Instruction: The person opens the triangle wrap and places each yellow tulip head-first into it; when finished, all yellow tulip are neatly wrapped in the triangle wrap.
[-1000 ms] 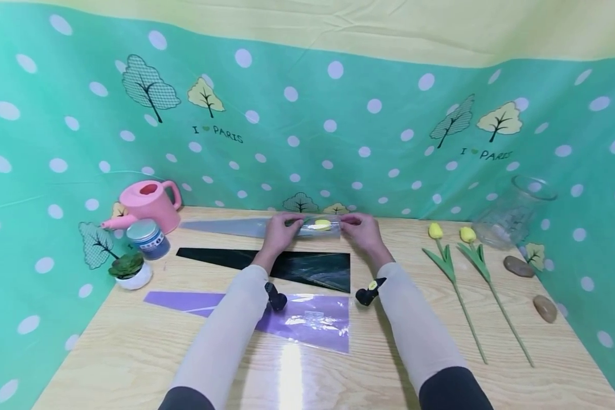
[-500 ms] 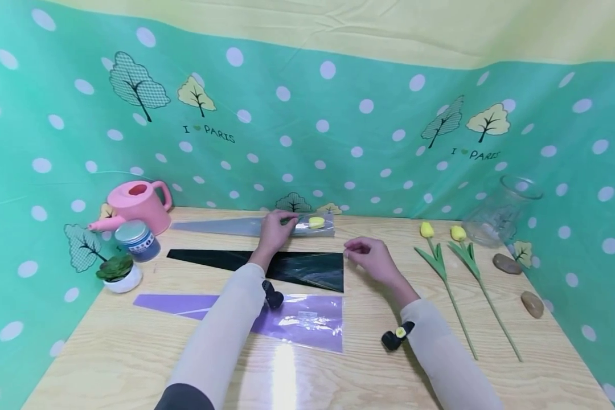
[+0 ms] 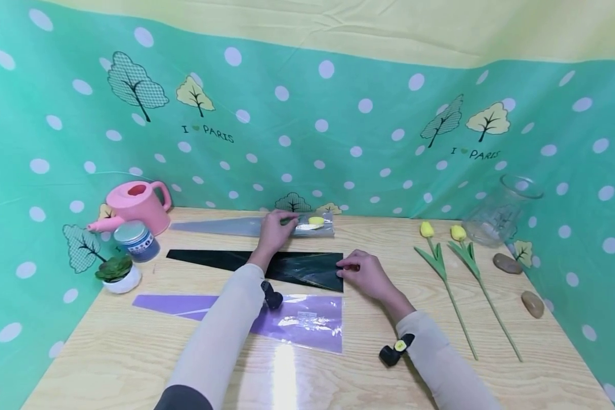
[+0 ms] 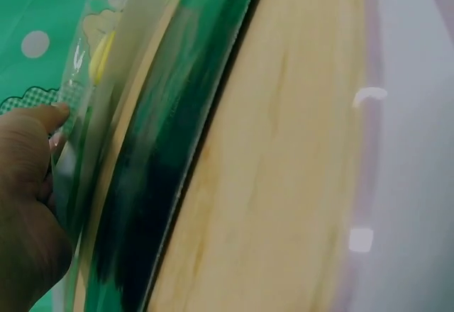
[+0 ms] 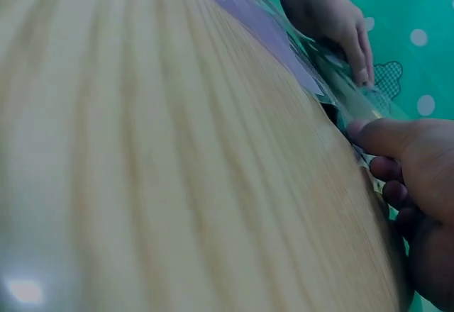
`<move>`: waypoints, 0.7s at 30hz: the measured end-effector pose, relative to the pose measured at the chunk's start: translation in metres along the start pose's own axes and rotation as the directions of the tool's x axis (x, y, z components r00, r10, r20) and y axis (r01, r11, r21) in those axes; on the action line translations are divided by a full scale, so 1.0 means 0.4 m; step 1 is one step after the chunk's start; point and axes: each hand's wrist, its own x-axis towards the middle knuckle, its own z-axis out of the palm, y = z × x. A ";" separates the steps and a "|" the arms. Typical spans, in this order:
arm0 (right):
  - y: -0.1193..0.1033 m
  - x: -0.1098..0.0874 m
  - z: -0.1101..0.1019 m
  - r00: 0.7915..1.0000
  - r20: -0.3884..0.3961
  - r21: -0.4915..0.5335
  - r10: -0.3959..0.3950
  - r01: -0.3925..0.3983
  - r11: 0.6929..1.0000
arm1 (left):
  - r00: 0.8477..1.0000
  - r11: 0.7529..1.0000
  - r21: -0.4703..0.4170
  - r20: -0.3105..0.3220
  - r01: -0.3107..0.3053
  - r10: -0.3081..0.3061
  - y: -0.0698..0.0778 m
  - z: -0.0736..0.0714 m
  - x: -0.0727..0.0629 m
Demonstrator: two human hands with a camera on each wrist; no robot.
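My left hand (image 3: 278, 232) pinches the upper part of a grey, clear-fronted flower sleeve (image 3: 220, 226) at the back of the table. Inside that sleeve a yellow tulip (image 3: 316, 221) shows through the film. My right hand (image 3: 365, 275) is at the wide right end of a black flower sleeve (image 3: 307, 269), thumb and fingers pinching its edge. In the right wrist view, the right thumb (image 5: 376, 136) lies over the film with the other fingers curled beneath. A purple flower sleeve (image 3: 307, 327) lies flat in front, touched by neither hand.
Two yellow tulips (image 3: 443, 267) with long stems lie on the right. Behind them leans a clear glass vase (image 3: 497, 219), with two brown stones (image 3: 507, 263) nearby. At the left stand a pink watering can (image 3: 138, 205), a blue jar (image 3: 137, 242) and a potted succulent (image 3: 119, 273).
My right hand has let go of the grey sleeve's right end and come forward to the black sleeve's edge. My left hand has kept its hold on the grey sleeve.
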 end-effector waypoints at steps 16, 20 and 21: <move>-0.021 0.006 0.004 0.998 -0.056 -0.048 0.007 -0.010 0.999 | 0.999 0.990 -0.135 -0.014 -0.032 0.031 0.048 -0.089 -0.022; -0.026 0.013 0.005 0.998 -0.055 -0.038 0.023 -0.025 0.999 | 0.997 0.990 -0.129 0.042 -0.052 0.058 0.065 -0.105 -0.062; -0.027 0.015 0.005 0.998 -0.058 -0.033 0.021 -0.023 0.999 | 0.995 0.990 -0.124 0.063 -0.065 0.074 0.068 -0.105 -0.073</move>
